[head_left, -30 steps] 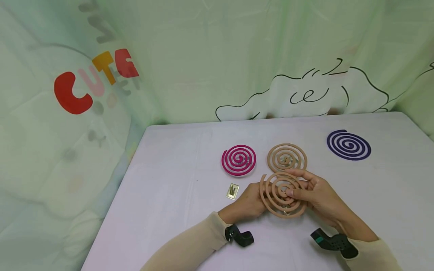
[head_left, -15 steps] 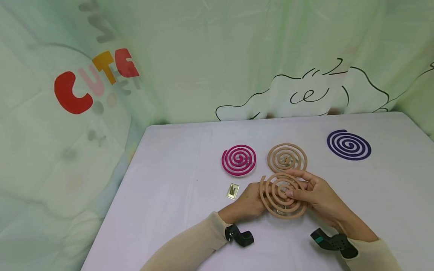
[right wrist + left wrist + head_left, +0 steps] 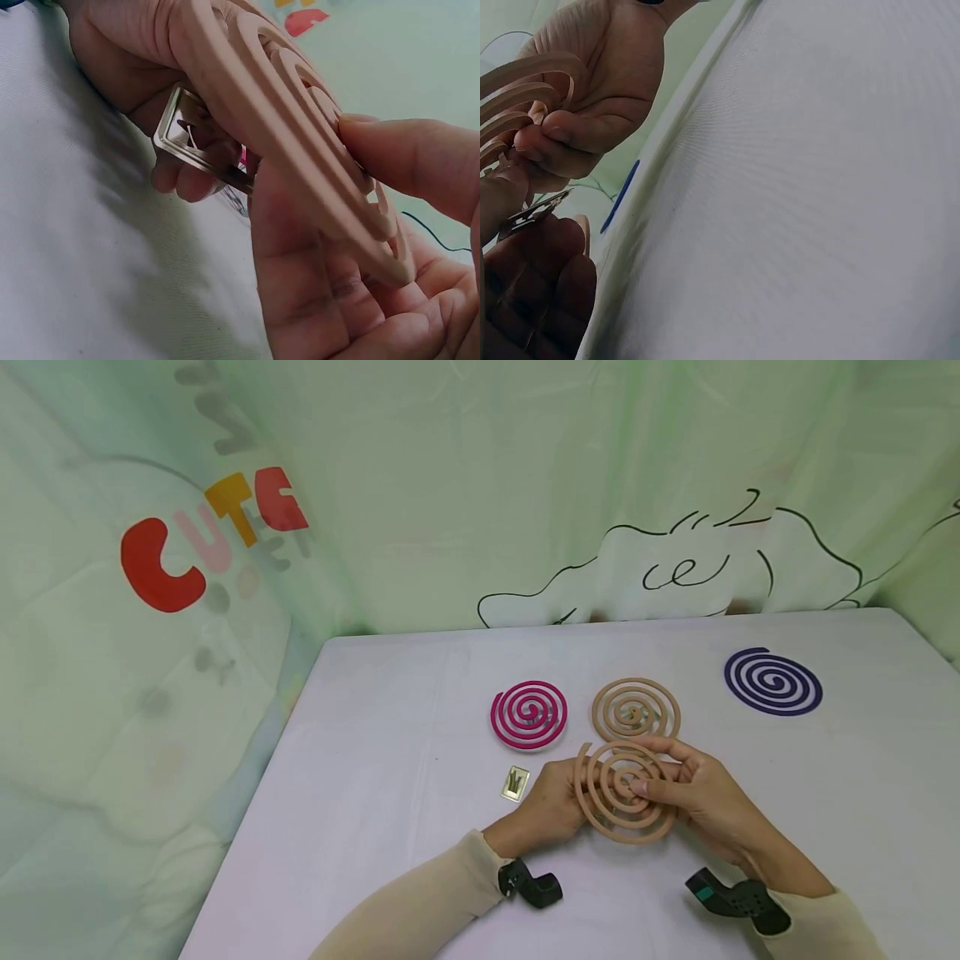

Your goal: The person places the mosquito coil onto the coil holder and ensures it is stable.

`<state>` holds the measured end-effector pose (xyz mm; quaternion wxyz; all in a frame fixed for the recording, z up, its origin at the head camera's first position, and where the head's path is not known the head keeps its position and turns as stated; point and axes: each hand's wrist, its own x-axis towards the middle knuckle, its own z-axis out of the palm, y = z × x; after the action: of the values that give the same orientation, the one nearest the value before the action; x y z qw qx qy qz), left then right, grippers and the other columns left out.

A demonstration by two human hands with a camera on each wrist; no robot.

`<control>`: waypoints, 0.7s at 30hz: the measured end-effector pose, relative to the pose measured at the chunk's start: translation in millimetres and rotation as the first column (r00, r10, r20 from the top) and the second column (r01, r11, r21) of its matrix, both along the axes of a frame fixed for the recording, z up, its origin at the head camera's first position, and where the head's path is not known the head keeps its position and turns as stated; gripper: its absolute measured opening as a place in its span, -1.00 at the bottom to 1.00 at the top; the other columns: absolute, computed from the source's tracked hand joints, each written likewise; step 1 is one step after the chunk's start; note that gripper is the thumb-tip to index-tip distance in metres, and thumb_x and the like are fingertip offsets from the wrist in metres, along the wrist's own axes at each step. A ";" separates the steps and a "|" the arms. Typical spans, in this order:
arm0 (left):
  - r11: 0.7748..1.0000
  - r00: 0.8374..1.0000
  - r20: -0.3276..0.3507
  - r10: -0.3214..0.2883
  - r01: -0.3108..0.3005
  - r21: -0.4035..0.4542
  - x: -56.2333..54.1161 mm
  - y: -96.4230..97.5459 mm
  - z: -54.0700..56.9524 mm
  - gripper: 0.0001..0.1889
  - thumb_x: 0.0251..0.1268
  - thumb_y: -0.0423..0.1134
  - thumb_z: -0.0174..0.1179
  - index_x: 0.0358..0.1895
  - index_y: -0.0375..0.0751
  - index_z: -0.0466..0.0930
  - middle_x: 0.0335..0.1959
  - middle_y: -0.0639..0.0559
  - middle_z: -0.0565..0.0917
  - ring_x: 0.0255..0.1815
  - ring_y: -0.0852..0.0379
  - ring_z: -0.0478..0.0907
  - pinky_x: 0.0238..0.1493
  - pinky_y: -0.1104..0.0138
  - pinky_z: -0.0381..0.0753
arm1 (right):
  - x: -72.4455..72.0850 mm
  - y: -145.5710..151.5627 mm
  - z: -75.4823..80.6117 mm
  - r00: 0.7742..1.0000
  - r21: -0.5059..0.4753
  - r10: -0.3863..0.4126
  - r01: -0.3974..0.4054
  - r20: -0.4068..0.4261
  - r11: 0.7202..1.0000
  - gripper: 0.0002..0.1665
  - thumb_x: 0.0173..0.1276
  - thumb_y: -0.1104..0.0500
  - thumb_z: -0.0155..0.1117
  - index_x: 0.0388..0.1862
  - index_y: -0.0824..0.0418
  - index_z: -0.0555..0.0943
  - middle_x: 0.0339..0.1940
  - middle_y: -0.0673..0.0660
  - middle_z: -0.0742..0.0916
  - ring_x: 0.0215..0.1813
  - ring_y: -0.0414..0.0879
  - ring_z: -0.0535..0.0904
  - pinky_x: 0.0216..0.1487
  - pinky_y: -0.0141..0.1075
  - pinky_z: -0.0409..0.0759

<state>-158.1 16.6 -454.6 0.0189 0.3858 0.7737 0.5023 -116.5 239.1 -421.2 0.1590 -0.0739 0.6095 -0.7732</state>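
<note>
A tan mosquito coil (image 3: pixel 262 124) is held tilted in front of me. My right hand (image 3: pixel 712 793) pinches it near its middle, the thumb on the face toward me and the fingers behind. Behind the coil my left hand (image 3: pixel 551 797) is partly hidden in the head view. In the left wrist view its thumb and fingers pinch a small metal coil stand (image 3: pixel 536 214). The right wrist view shows this stand's square plate close behind the coil, at the coil's underside.
A pink coil (image 3: pixel 531 710), a second tan coil (image 3: pixel 595 714) and a purple coil (image 3: pixel 772 681) lie on the white table (image 3: pixel 360 827). Another metal stand (image 3: pixel 514 783) lies left of my hands. The tan coil's near edge is close behind my right fingers.
The hands stay nearly in place, the held coil shifting only slightly. The metal stand, glimpsed through the coil's lower rings before, no longer shows there. The other coils have not moved.
</note>
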 end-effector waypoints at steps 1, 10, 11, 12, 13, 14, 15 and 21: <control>1.000 1.000 -0.005 0.001 -0.001 0.006 0.0 0.1 -0.1 -0.88 0.34 -0.36 0.35 -0.13 -0.28 0.80 -0.15 -0.09 0.80 -0.13 0.44 0.56 -0.05 0.62 0.57 | -0.1 -0.3 0.0 1.000 0.003 -0.005 0.005 0.001 1.000 -0.44 0.47 0.48 0.23 0.31 0.02 0.46 -0.21 0.13 0.82 -0.23 -0.16 0.77 -0.26 -0.32 0.76; 0.999 1.000 -0.011 0.017 -0.016 0.027 -0.2 0.0 -0.4 -0.89 0.35 -0.35 0.35 -0.15 -0.28 0.80 -0.24 -0.07 0.81 -0.26 0.53 0.48 -0.20 0.64 0.54 | -0.5 -0.6 -3.2 0.999 -0.020 -0.020 0.019 -0.030 1.000 -0.43 0.47 0.52 0.18 0.32 0.07 0.40 -0.24 0.15 0.81 -0.28 -0.11 0.79 -0.28 -0.30 0.77; 0.999 1.000 -0.005 0.021 -0.020 0.029 -0.2 0.0 -0.5 -0.88 0.35 -0.35 0.34 -0.14 -0.29 0.80 -0.25 -0.08 0.82 -0.28 0.53 0.47 -0.21 0.64 0.54 | -0.3 -0.6 -3.2 0.999 -0.019 -0.022 0.021 -0.031 1.000 -0.42 0.47 0.52 0.18 0.33 0.06 0.40 -0.24 0.15 0.81 -0.28 -0.12 0.79 -0.28 -0.30 0.77; 0.999 1.000 0.002 0.023 -0.023 0.030 0.0 0.0 -0.4 -0.88 0.36 -0.35 0.33 -0.14 -0.29 0.80 -0.25 -0.08 0.82 -0.28 0.53 0.47 -0.22 0.64 0.54 | -0.2 -0.5 -3.2 0.999 -0.018 -0.023 0.023 -0.033 1.000 -0.41 0.47 0.52 0.18 0.33 0.06 0.40 -0.23 0.15 0.81 -0.28 -0.12 0.79 -0.28 -0.30 0.77; 0.999 1.000 0.014 0.025 -0.025 0.035 0.0 0.1 -0.5 -0.87 0.36 -0.35 0.33 -0.13 -0.30 0.80 -0.25 -0.09 0.82 -0.29 0.53 0.47 -0.23 0.64 0.54 | -0.1 -0.4 -3.1 0.999 -0.016 -0.025 0.025 -0.035 1.000 -0.41 0.47 0.52 0.18 0.33 0.06 0.40 -0.23 0.15 0.81 -0.28 -0.12 0.79 -0.28 -0.30 0.77; 0.999 0.999 0.021 0.028 -0.029 0.036 0.0 0.1 -0.6 -0.87 0.37 -0.36 0.32 -0.12 -0.31 0.80 -0.25 -0.10 0.82 -0.30 0.53 0.47 -0.24 0.64 0.53 | -0.1 -0.4 -3.2 0.999 -0.014 -0.027 0.027 -0.035 1.000 -0.41 0.47 0.52 0.18 0.34 0.05 0.40 -0.22 0.15 0.81 -0.28 -0.12 0.79 -0.28 -0.30 0.77; 0.999 0.999 0.027 0.029 -0.030 0.038 0.0 0.2 -0.8 -0.86 0.37 -0.36 0.31 -0.11 -0.31 0.80 -0.25 -0.10 0.82 -0.30 0.54 0.47 -0.24 0.64 0.54 | 0.0 -0.5 -3.1 0.999 -0.014 -0.028 0.028 -0.036 1.000 -0.41 0.47 0.52 0.18 0.34 0.05 0.40 -0.22 0.15 0.81 -0.27 -0.12 0.79 -0.27 -0.30 0.77; 0.999 0.999 0.033 0.032 -0.034 0.037 -0.4 0.4 -0.9 -0.87 0.35 -0.34 0.34 -0.16 -0.31 0.82 -0.29 -0.09 0.83 -0.34 0.56 0.43 -0.31 0.65 0.49 | -0.7 -1.0 -3.1 0.999 -0.022 -0.029 0.028 -0.038 0.999 -0.40 0.48 0.52 0.17 0.35 0.03 0.43 -0.22 0.16 0.82 -0.27 -0.12 0.79 -0.27 -0.31 0.77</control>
<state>-158.5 17.1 -455.5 0.0160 0.3650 0.7701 0.5229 -117.2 238.1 -424.3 0.1354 -0.0816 0.6050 -0.7804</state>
